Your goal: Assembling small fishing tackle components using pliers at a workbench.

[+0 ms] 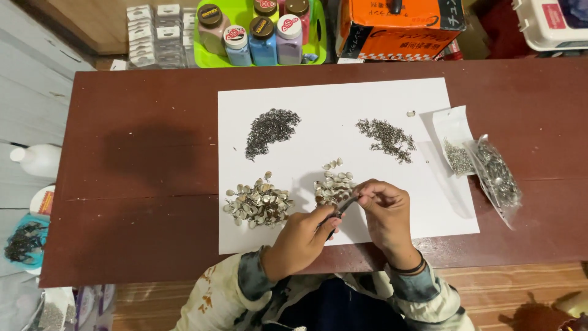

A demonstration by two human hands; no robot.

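My left hand [300,240] grips small dark pliers [339,213] over the near edge of a white paper sheet [343,110]. The pliers' tips meet the fingers of my right hand [387,211], which pinch a tiny piece too small to make out. Just beyond the hands lies a pile of pale shell-like pieces [334,184]. A larger pile of the same pieces [257,203] sits to the left. Farther back on the sheet are a dark heap of tiny metal bits [271,130] and a greyer heap of metal bits [387,138].
Two clear plastic bags of metal parts [487,168] lie at the sheet's right edge on the brown table [141,159]. Behind the table stand a green tray of jars [257,30], an orange box [398,27] and stacked small packets [150,34]. A white bottle [38,159] stands left.
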